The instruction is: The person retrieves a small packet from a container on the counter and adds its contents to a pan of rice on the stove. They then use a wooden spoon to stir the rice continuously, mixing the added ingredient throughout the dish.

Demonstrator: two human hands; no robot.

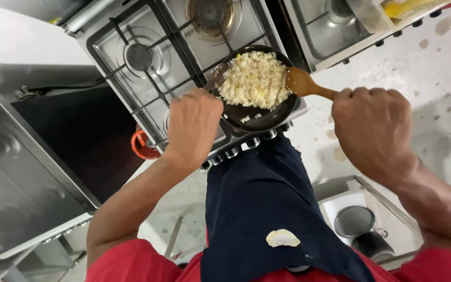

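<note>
On the steel stove (131,31), left hand (193,125) fists the pan (259,117) handle; right hand (374,128) clenches the wooden spoon (306,83).

A steel gas stove (131,78) with black grates fills the upper middle of the view. Left of the stove lies an open, dark oven door (74,141) with a grey metal frame, and beyond it a white wall (16,42). Right of the stove stands a second steel cooker (330,36). The floor (434,78) right of the stove is pale, speckled and stained. Below the stove, a low glass-edged stand (377,198) holds a grey metal cup (353,220). An orange ring-shaped object (141,146) sits at the stove's lower left corner.
</note>
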